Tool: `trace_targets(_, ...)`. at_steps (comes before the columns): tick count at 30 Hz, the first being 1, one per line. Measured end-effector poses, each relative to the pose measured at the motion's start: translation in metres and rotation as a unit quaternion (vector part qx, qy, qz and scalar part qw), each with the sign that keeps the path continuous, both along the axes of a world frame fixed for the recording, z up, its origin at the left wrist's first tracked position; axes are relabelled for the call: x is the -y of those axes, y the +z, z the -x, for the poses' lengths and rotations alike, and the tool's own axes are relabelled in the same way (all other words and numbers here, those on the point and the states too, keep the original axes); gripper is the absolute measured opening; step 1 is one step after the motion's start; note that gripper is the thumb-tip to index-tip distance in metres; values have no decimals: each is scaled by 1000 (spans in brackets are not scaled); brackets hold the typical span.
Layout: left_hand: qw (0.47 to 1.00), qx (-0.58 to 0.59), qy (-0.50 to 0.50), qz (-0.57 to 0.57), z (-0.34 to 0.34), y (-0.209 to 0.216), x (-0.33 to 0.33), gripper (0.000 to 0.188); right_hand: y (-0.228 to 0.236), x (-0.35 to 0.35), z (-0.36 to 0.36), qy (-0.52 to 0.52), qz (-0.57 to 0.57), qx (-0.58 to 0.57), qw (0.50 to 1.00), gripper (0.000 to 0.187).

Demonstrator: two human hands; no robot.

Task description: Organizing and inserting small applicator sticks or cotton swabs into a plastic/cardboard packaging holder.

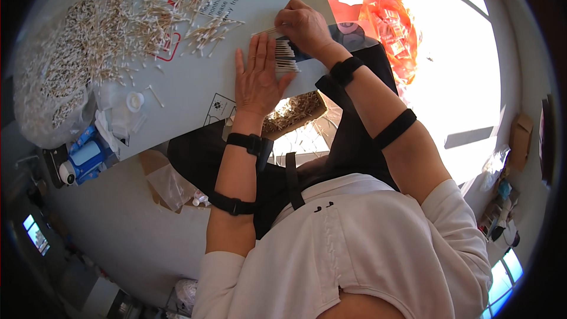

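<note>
My left hand (257,80) lies flat on the grey board (195,85) with its fingers stretched forward. Its thumb reaches the near end of a neat row of cotton swabs (285,56). Just beyond the fingertips, my right hand (302,23) is closed in a pinch on a thin cotton swab (264,32) that points left. Whether it holds more than one is hidden by the fingers. Loose cotton swabs (156,9) are heaped farther left on the board.
A clear plastic bag (65,71) full of swabs sits at the left edge, with a blue package (88,153) below. Under the board's edge is a cardboard box (307,109) of sticks. An orange-red plastic bag (390,35) stands to the right.
</note>
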State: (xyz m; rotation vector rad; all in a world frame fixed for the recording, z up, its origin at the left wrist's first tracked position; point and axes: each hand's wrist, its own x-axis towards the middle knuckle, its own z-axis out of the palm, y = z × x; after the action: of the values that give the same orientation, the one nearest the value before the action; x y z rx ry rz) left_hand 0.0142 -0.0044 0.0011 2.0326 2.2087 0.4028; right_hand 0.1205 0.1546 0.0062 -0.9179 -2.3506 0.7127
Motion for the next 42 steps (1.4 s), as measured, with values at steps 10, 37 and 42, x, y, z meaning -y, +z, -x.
trace_targets(10, 999, 7, 35, -37, -18, -3, 6, 75, -3, 33, -11, -94, 137, -204, 965, 12)
trace_targets(37, 829, 464, 166, -266, -59, -4, -54, 49, -14, 56, -29, -133, 231, -360, 894, 30)
trace_targets(42, 833, 464, 142, -265, -59, -4, -59, 48, -8, 48, -36, -134, 228, -329, 906, 30)
